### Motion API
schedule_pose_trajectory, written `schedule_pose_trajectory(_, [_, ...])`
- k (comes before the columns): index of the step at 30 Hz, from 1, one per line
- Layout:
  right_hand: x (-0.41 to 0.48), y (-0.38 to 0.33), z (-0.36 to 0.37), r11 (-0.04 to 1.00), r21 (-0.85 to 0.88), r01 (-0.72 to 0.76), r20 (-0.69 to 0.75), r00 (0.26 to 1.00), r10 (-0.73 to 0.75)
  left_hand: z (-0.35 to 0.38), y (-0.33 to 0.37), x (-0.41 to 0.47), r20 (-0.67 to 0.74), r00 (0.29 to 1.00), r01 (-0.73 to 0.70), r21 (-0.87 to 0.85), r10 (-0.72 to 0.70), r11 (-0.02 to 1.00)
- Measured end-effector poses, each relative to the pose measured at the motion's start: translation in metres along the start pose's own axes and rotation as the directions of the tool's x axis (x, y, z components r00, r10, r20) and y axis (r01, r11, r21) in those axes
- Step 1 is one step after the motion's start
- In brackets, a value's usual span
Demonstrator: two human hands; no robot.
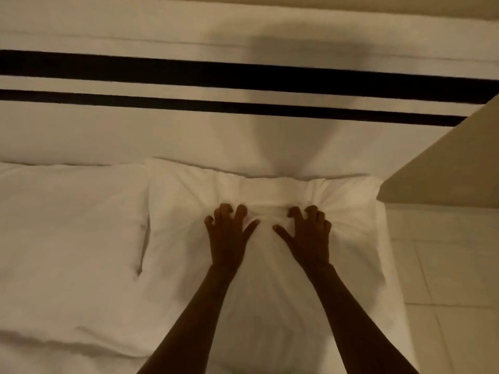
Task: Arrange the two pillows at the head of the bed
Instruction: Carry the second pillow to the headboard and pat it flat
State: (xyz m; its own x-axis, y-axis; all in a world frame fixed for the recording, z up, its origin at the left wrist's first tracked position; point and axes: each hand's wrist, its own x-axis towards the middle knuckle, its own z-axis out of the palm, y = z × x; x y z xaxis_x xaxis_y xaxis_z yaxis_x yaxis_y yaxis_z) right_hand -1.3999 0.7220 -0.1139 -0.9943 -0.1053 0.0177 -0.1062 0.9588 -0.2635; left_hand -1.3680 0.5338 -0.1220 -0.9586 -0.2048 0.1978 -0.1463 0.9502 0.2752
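The left hand (229, 238) and right hand (307, 236) dig curled fingers into the right pillow (183, 238), bunching its cover. It lies touching the left pillow (70, 211). Tug evenly so the 2 edges line up.

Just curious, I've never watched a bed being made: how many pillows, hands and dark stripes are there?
Pillows: 2 (left pillow, right pillow)
Hands: 2 (left hand, right hand, both gripping the right pillow)
Dark stripes on the cover: 2 (wide stripe, narrow stripe)
Total: 6
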Motion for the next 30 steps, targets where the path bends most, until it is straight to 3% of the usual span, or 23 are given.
schedule_pose_trajectory(3, [-0.003,0.012,0.060,0.999,-0.044,-0.032,0.045,0.998,0.034,0.053,-0.020,-0.016,-0.043,0.997,0.064,-0.056,-0.067,0.996])
schedule_pose_trajectory(6, [-0.006,0.023,0.100,0.997,-0.077,0.001,-0.022,1.000,-0.002,0.094,-0.028,-0.026,-0.094,0.996,-0.010,-0.036,0.007,0.999])
schedule_pose_trajectory(9, [-0.002,0.031,0.127,0.997,-0.082,-0.013,-0.086,0.996,0.006,0.111,-0.024,-0.020,-0.079,0.997,0.010,-0.026,-0.012,1.000])
schedule_pose_trajectory(18, [0.000,0.031,0.126,0.999,-0.045,-0.004,-0.098,0.995,0.000,0.124,-0.027,-0.023,-0.073,0.997,-0.007,-0.016,0.006,1.000])
schedule_pose_trajectory(30, [0.003,0.035,0.146,0.998,0.003,0.061,-0.252,0.966,-0.058,0.141,-0.023,-0.024,-0.244,0.969,-0.025,0.023,0.030,0.999])
